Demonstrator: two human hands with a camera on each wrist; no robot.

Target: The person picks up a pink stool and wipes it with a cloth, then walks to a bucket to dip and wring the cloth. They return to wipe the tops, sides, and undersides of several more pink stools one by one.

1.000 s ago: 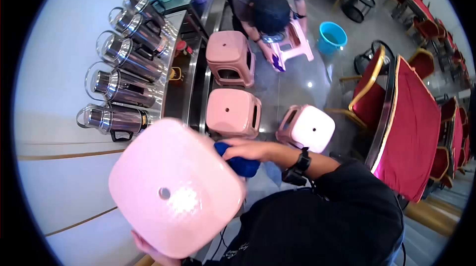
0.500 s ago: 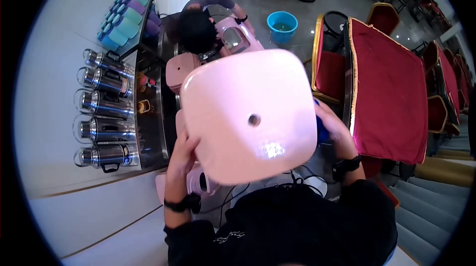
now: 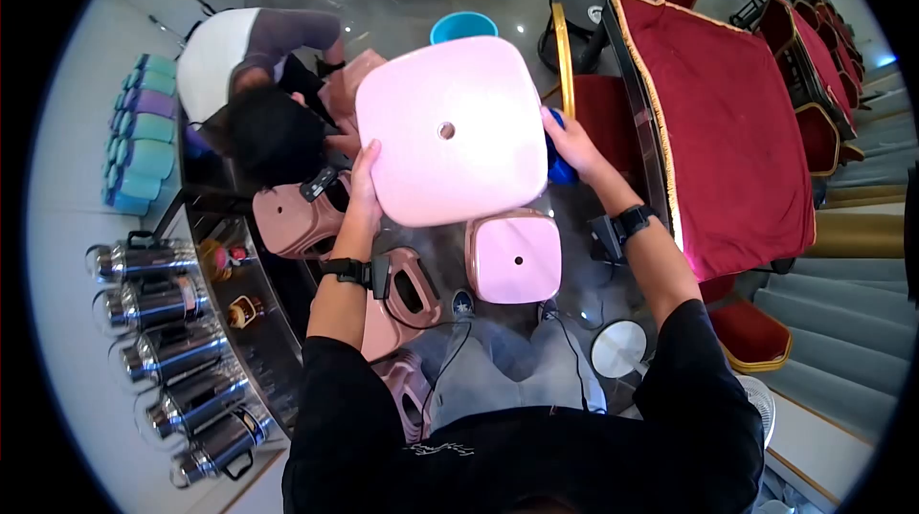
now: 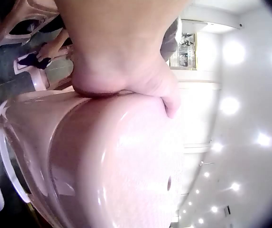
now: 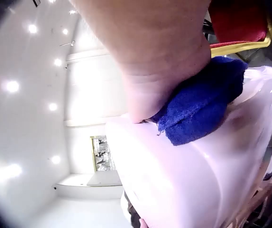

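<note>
Held up in front of me is a pink plastic stool (image 3: 450, 174), its square seat with a round centre hole facing up. My left hand (image 3: 365, 190) grips its left side, the thumb over the seat's edge in the left wrist view (image 4: 126, 71). On the opposite side my right hand (image 3: 577, 147) holds a blue cloth (image 5: 197, 107) bunched against the stool, thumb at the seat's edge. The right fingers are mostly hidden behind the cloth. Below the held stool, another pink stool (image 3: 518, 262) stands on the floor near my feet.
More pink stools (image 3: 287, 219) stand at left beside a metal shelf with steel thermos flasks (image 3: 177, 351). Another person (image 3: 273, 136) bends over a stool there. A blue bucket (image 3: 463, 28) sits beyond. At right are a red-covered table (image 3: 728, 141) and a red chair (image 3: 603, 117).
The stool has moved from low left to the middle ahead, over the floor stool. My left hand has come up onto its left side; the right keeps the cloth against it. The view has turned.
</note>
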